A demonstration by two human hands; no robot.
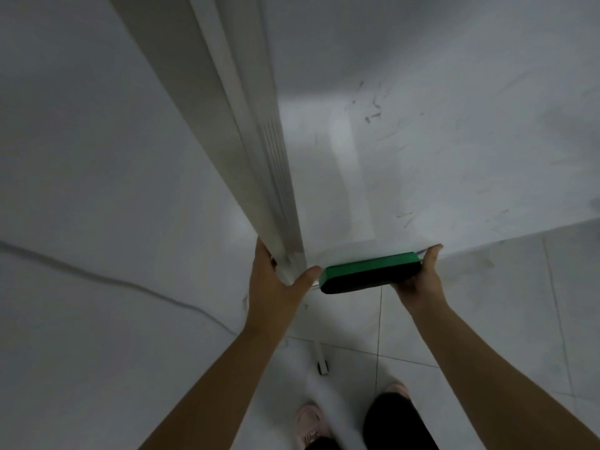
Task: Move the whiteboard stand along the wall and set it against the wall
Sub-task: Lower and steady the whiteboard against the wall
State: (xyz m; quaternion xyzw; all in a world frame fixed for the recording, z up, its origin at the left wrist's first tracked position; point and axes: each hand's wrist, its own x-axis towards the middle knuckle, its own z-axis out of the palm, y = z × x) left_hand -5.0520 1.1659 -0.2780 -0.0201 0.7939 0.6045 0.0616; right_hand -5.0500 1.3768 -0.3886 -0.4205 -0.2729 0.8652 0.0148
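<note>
The whiteboard (406, 141) fills the upper right of the frame, its frame edge (259, 157) running from top centre down to the left hand (276, 284), clamped on it. The right hand (418, 277) grips the bottom edge by a green eraser (370, 271).

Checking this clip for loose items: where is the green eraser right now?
In the head view the green eraser sits low centre on the whiteboard's bottom edge, between the left hand and right hand.
</note>
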